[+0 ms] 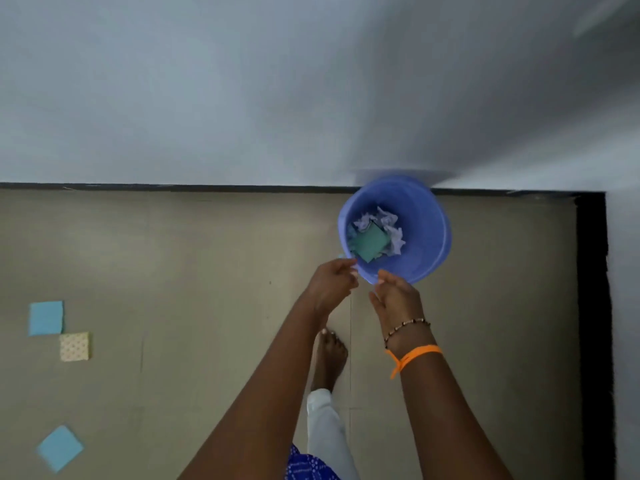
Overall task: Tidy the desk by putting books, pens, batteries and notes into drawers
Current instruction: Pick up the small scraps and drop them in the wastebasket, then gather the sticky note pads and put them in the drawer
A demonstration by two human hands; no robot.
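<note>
Beige floor tiles meeting a pale wall with a dark skirting are seen from above, with both arms stretched down toward a blue bin (420, 216) that stands against the wall. The left hand (334, 280) is held at the near rim with its fingers loosely curled, and nothing can be seen gripped in it. The right hand (394, 296) is held just beside it, fingers relaxed and empty, near the same rim. Inside the bin a green note (369, 242) is seen lying on crumpled paper (389, 226). A bare foot (329, 355) is planted just behind the hands. Well apart to the left, a blue note (46, 317), a patterned note (74, 346) touching its corner and a second blue note (60, 447) are left on the floor. No desk or drawer is in view. The likely fault is judged to be one of sorting: notes meant for drawers could be thrown away with the waste. The floor notes could also be trodden on or overlooked.
</note>
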